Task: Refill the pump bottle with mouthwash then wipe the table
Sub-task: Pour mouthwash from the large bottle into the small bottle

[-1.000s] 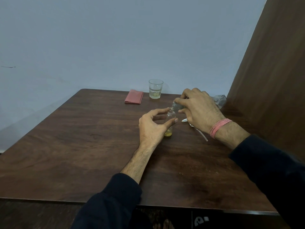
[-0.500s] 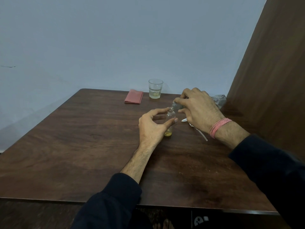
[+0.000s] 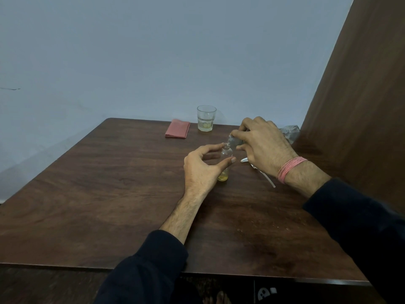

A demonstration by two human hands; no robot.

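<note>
On the table (image 3: 109,205), the left hand (image 3: 202,170) cups the small bottle (image 3: 225,160) standing upright right of centre. The right hand (image 3: 263,145) tilts a clear pouch (image 3: 235,141) at its mouth. Toward the far edge sit a glass (image 3: 206,118) and cloth (image 3: 177,128).

Two hands (image 3: 203,170) (image 3: 266,148), one small bottle (image 3: 225,160), one glass (image 3: 206,118), one folded cloth (image 3: 177,131)
</note>
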